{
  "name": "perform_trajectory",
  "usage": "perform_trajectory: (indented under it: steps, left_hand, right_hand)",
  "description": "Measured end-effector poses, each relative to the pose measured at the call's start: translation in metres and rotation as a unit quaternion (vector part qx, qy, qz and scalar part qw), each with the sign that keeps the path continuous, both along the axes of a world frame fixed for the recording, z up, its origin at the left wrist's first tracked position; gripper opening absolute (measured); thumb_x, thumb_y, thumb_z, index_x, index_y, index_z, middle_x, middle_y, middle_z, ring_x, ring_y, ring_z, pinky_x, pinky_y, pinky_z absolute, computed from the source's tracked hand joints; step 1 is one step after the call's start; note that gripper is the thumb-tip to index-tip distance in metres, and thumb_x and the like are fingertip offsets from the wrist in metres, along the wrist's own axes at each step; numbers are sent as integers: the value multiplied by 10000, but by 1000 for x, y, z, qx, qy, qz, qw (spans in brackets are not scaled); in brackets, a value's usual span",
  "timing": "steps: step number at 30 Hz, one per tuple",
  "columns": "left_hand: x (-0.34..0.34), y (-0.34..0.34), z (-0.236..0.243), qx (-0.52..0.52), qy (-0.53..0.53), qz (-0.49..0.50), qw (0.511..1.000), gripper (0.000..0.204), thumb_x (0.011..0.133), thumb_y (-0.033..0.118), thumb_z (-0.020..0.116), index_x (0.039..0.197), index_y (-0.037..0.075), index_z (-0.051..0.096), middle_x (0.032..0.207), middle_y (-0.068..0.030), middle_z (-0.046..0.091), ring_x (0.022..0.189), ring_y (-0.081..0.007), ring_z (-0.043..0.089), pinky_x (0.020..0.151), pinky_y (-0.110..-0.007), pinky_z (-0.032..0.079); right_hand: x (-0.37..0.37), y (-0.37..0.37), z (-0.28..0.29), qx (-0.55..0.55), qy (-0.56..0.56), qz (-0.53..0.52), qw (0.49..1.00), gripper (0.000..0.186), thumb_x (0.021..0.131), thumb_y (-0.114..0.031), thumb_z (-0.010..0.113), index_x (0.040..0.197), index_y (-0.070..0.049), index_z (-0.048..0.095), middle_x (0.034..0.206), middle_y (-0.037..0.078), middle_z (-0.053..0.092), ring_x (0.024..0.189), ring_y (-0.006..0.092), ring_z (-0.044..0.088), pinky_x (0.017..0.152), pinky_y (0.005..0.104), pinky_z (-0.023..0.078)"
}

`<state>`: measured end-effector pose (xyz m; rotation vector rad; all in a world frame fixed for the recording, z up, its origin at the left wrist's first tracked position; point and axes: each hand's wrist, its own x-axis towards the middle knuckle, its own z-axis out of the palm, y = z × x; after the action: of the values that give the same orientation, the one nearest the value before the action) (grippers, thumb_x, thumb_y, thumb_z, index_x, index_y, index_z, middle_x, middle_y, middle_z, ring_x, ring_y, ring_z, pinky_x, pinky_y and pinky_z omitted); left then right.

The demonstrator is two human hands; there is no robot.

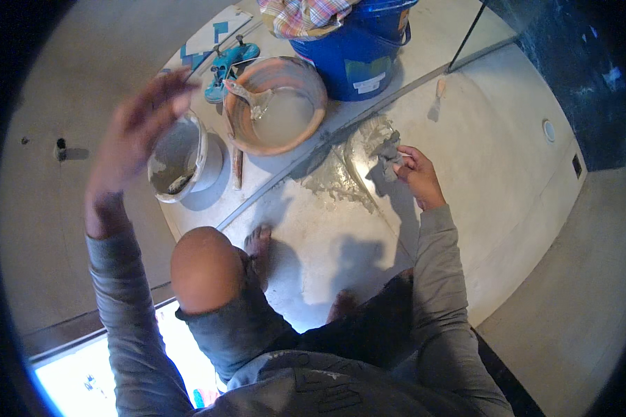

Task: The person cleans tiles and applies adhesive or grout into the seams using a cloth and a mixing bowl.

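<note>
My left hand (135, 135) is raised beside the pale bucket, blurred by motion. Its fingers look stretched out, and nothing shows in them. Between the fingers of my right hand (420, 175) is a grey crumpled clump (386, 156), perhaps a cement-smeared rag; its exact kind is unclear. The clump hangs at a patch of wet grey cement (337, 177) spread where the floor meets the raised ledge. Inside the pale bucket (203, 156) is some grey residue. Beyond it, a terracotta-coloured basin (320, 104) holds cloudy water, with a wide brush (247, 95) resting against its inside.
On the ledge (257, 182) stand a blue bucket (355, 66) with a plaid cloth (306, 17) over its rim and turquoise shoes (224, 69). A wooden-handled stick (237, 169) lies by the pale bucket. A long-handled brush (435, 104) sits at the right. My bare feet are on the floor.
</note>
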<state>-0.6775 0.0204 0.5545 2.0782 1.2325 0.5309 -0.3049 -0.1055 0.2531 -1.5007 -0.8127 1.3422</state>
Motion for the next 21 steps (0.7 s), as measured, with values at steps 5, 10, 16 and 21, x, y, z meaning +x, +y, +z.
perform_trajectory:
  steps: [5, 10, 16, 21]
  left_hand:
    - [70, 56, 52, 174, 24, -181, 968, 468, 915, 293, 534, 1294, 21, 491, 1241, -114, 579, 1193, -208, 499, 1044, -357, 326]
    - [82, 99, 10, 119, -50, -247, 960, 464, 912, 283, 540, 1287, 16, 493, 1229, -118, 583, 1176, -209, 508, 1029, -359, 337]
    - [79, 150, -26, 69, -145, -307, 938, 458, 907, 271, 547, 1279, 9, 494, 1214, -123, 589, 1157, -211, 518, 1011, -362, 349]
    - [73, 188, -36, 43, -225, -357, 905, 454, 904, 262, 552, 1272, 3, 495, 1202, -128, 593, 1140, -212, 527, 997, -364, 360]
  right_hand:
    - [-29, -24, -11, 51, -344, 105, 932, 365, 742, 17, 593, 1102, -34, 627, 982, 129, 674, 882, 237, 651, 767, 346, 494]
    - [-63, -51, -30, -102, -403, 137, 899, 285, 697, -5, 617, 962, -76, 694, 981, 200, 654, 930, 335, 632, 814, 385, 494]
    - [-90, -57, -55, -170, -491, 43, 853, 260, 709, -44, 616, 956, -79, 687, 1006, 209, 615, 932, 371, 604, 802, 412, 486]
    - [-114, -59, -74, -228, -444, -26, 866, 343, 807, -216, 609, 1079, -8, 577, 1020, 250, 550, 921, 424, 569, 797, 455, 472]
